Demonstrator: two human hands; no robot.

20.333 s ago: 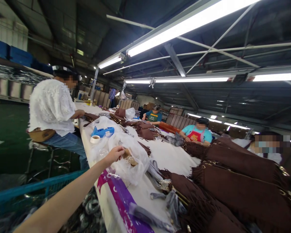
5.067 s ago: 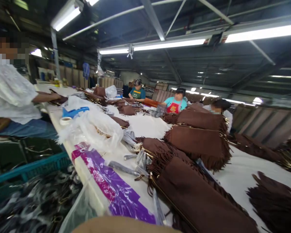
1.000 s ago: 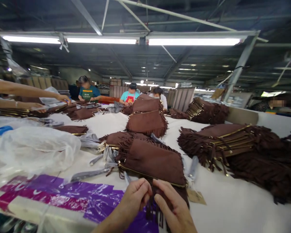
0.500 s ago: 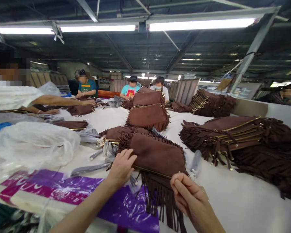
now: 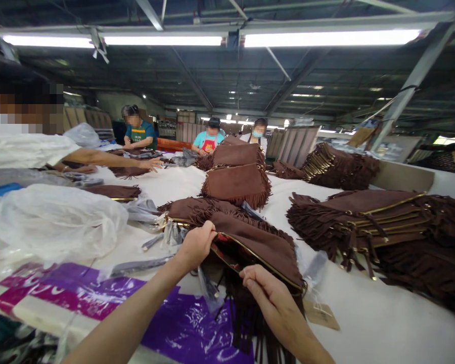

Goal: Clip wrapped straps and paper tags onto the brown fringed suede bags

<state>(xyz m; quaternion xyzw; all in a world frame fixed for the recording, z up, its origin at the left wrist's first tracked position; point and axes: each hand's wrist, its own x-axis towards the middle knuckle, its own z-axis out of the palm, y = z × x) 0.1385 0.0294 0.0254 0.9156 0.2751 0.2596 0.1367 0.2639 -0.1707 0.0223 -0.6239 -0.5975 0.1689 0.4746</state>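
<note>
A brown fringed bag [image 5: 258, 232] lies in front of me with its gold zipper undone and a red-patterned lining showing inside. My left hand [image 5: 197, 243] is closed on the left end of its opening. Closed on the near edge of the opening, my right hand [image 5: 267, 290] pulls it toward me. Long fringe hangs below the bag, over a shiny purple plastic sheet [image 5: 189, 323]. A tan cardboard tag [image 5: 321, 314] rests on the table just right of my right hand. Another brown bag [image 5: 184, 208] lies behind the left end.
Stacked fringed bags stand at the centre [image 5: 235, 182] and right [image 5: 379, 217]. Crumpled clear plastic [image 5: 56, 220] covers the left side, near a wrapped strap [image 5: 140, 265]. A co-worker's arm [image 5: 114, 159] reaches in from the left; several people work at the far side.
The bag's zipper was closed; now its mouth gapes open. My right hand has moved left from the zipper's right end to the near edge. My left hand now grips the opening.
</note>
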